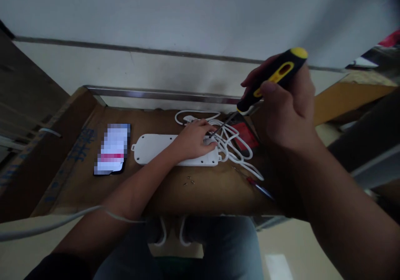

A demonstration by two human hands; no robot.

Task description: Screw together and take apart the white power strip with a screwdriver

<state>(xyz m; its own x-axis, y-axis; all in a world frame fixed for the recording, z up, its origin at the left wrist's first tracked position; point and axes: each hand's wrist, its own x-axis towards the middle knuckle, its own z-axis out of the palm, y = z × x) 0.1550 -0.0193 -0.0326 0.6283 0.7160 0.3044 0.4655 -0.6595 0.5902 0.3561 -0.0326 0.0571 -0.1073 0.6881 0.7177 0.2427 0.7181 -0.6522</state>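
A white power strip (156,146) lies face down on a sheet of brown cardboard (200,188). My left hand (193,140) rests on its right end, fingers curled over it and pressing it down. My right hand (286,105) is closed round the black and yellow handle of a screwdriver (271,78), held tilted. The screwdriver's metal shaft slants down left, its tip reaching the strip beside my left fingers. The strip's white cable (233,144) lies coiled just to the right.
A phone (112,148) lies left of the strip. A few small screws (189,181) sit in front of it. A thin red and blue screwdriver (259,187) lies at front right, a red packet (245,136) under the cable. A metal rail (156,93) borders the far edge.
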